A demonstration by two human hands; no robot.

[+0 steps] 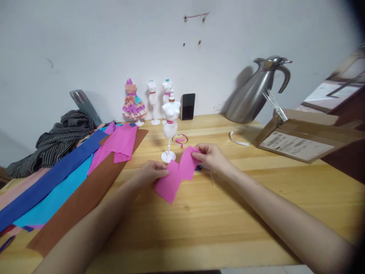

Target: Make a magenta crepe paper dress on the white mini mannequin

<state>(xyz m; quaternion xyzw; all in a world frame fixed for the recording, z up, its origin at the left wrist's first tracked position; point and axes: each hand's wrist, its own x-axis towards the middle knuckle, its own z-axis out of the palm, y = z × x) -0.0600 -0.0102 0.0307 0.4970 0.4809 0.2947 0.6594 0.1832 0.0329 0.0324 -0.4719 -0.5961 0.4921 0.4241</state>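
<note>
A piece of pink crepe paper (pixel 176 175), with a notch in its upper edge, is stretched between my two hands above the wooden table. My left hand (pixel 152 173) pinches its left side, thumb on top. At its upper right corner, my right hand (pixel 209 156) grips it between thumb and fingers. Just behind the paper stands a white miniature dress form (pixel 170 121) on a round base, with a pink band at its waist and a brown one at its neck. A dark blue object (pixel 198 168) is partly hidden under my right hand.
Colored paper strips, including brown (pixel 85 198) and blue (pixel 54 177), cover the table's left side beside a striped cloth (pixel 61 140). Behind are a dressed form (pixel 134 101), a phone (pixel 188 106) and a steel jug (pixel 253 91). A cardboard box (pixel 302 133) stands right.
</note>
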